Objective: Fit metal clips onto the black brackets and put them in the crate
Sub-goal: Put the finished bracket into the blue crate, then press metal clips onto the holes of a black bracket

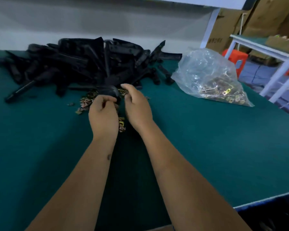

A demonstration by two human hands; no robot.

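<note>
Bracket [110, 93] gripped by curled fingers of left hand [102, 114], mid-table [40, 147], near bracket pile [77, 64]. Right hand [137, 107] curled beside it; contents cannot be told. Clips [86, 101] scattered beneath. Bag [208, 75] at right.

Dark printed marks on the brown cardboard box [217, 41] at about two o'clock behind the white shelf post, too blurred to read, no other text, label, brand, number or sign legible anywhere in view
</note>
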